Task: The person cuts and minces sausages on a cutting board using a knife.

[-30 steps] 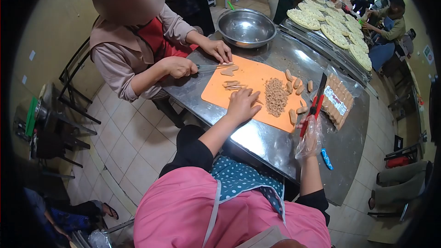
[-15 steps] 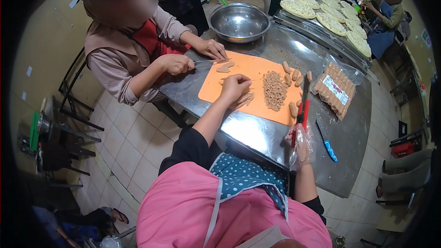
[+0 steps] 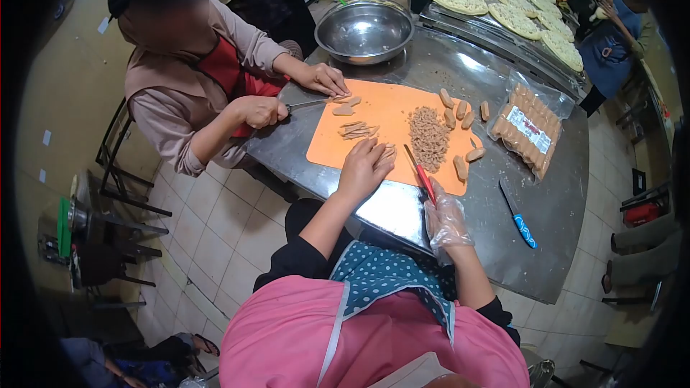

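My bare left hand (image 3: pixel 368 169) presses down at the near edge of the orange cutting board (image 3: pixel 329 129), fingers bent over a bunch of sausage strips (image 3: pixel 389 152) that they partly hide. In a clear plastic glove, my right hand (image 3: pixel 447 219) is closed round a red-handled knife (image 3: pixel 425 181). Its blade points away from me over the board, just right of the strips. A heap of chopped sausage (image 3: pixel 429 136) lies beyond the blade. More cut strips (image 3: pixel 358 130) lie past my left hand, and several sausage pieces (image 3: pixel 461 110) sit along the board's right side.
Across the left corner, a co-worker's hands (image 3: pixel 262 110) cut sausage with another knife (image 3: pixel 309 104). A steel bowl (image 3: pixel 365 54) stands behind the board. To the right lie a packet of sausages (image 3: pixel 528 129) and a blue-handled knife (image 3: pixel 524 230). Topped flat rounds (image 3: pixel 514 20) fill trays farther back.
My right hand has swung the knife left and lowered it over the board. My left hand has come down flatter onto the strips, leaving a separate bunch uncovered beyond it.
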Action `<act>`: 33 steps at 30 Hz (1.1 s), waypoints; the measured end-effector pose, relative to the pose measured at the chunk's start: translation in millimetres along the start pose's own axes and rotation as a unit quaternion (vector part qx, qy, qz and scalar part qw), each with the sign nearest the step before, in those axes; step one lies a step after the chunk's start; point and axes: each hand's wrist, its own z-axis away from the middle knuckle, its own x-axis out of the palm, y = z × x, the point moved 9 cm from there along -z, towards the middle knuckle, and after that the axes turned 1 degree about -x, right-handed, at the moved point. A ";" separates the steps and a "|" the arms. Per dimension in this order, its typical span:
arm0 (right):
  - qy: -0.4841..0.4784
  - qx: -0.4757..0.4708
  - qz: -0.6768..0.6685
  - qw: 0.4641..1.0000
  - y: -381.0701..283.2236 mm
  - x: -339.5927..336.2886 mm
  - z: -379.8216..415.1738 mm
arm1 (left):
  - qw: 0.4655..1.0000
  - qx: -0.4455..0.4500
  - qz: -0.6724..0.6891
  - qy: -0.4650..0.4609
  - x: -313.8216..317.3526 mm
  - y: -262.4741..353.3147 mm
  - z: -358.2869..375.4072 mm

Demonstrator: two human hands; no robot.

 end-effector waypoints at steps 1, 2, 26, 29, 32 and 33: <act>-0.027 0.024 0.024 0.999 -1.1 4.3 -1.9 | 1.000 0.000 0.000 -0.003 1.8 0.4 2.4; -0.028 0.025 0.022 0.999 -2.9 6.6 -4.6 | 1.000 -0.022 0.012 -0.014 6.2 -3.1 4.6; -0.039 0.011 0.096 0.995 -15.3 -1.4 -13.9 | 0.997 0.011 -0.007 -0.073 13.8 6.7 -6.8; -0.029 0.008 0.088 0.996 -12.2 -0.4 -11.1 | 0.997 -0.019 0.023 -0.074 16.8 5.6 -2.1; 0.000 -0.052 0.095 0.994 -14.8 3.4 -9.7 | 0.998 -0.029 0.009 -0.047 19.0 7.2 0.0; -0.010 -0.037 0.108 0.993 -17.2 3.9 -10.2 | 0.999 -0.031 0.005 -0.034 18.7 8.2 -0.3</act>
